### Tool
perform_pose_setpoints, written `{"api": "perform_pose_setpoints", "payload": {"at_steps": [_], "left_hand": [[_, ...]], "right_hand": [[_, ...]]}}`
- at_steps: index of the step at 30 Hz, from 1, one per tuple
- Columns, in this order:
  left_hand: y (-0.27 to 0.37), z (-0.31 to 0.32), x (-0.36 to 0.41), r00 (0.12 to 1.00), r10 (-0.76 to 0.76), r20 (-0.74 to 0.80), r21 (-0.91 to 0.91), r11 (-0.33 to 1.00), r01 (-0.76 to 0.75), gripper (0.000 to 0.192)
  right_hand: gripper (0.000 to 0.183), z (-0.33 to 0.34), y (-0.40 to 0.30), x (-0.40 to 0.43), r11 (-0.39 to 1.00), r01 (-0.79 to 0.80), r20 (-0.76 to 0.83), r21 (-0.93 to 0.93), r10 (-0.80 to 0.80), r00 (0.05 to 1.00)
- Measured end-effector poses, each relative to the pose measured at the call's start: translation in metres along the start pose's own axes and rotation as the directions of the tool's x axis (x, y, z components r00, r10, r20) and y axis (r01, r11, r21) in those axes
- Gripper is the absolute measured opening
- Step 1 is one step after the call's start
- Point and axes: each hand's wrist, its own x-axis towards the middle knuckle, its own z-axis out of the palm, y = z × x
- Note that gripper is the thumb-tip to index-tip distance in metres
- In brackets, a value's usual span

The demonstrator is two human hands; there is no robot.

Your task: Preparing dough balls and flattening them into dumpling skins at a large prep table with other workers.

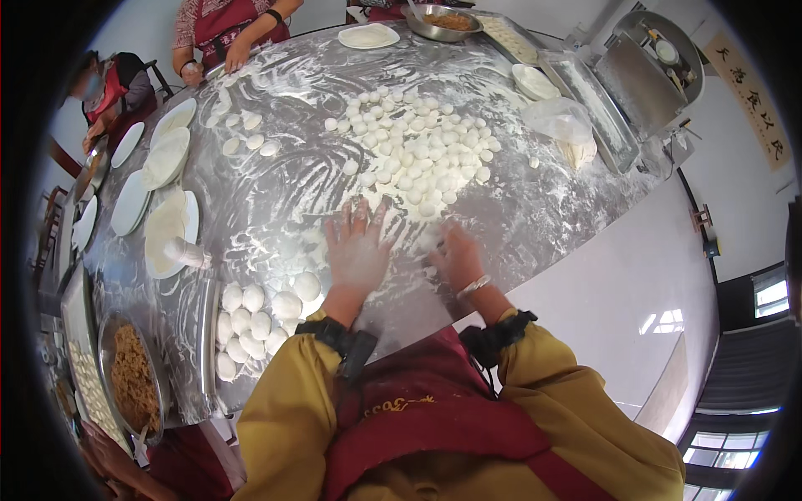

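Note:
My left hand (359, 250) lies palm down over the floured metal table (294, 206), its fingers spread and dusted with flour. Just beyond its fingertips is a broad cluster of small round dough pieces (416, 147) on loose flour. To the right, my right hand (460, 255) is held low by the near edge of the cluster, fingers curled and slightly blurred. Whether anything is under those fingers is hidden. Larger dough balls (252, 322) sit together left of my left forearm.
At the left stand plates with flat dough wrappers (166, 160) and a steel bowl of brown filling (133, 376). A plastic bag (559, 119) and a long metal tray (592, 109) lie at the right. A co-worker's hands (238, 55) are at the far edge; other people are at the left.

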Motion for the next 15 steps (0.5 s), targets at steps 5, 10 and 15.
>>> {"api": "perform_pose_setpoints", "payload": {"at_steps": [5, 10, 15], "left_hand": [[-0.039, -0.019, -0.027, 0.997, -0.066, 0.048, 0.086, 0.994, 0.062, 0.053], [-0.038, -0.031, -0.019, 0.979, -0.166, -0.116, -0.09, 0.984, 0.156, 0.056], [-0.008, -0.018, -0.007, 0.991, 0.011, -0.134, -0.022, 1.0, -0.014, 0.057]], "right_hand": [[0.032, 0.041, -0.047, -0.02, 0.925, 0.325, 0.004, 0.199, -0.333, 0.943], [0.033, 0.04, -0.064, -0.006, 0.922, 0.262, 0.034, 0.285, -0.283, 0.958], [0.037, 0.006, -0.03, 0.032, 0.931, 0.358, -0.31, -0.064, -0.36, 0.88]]}}
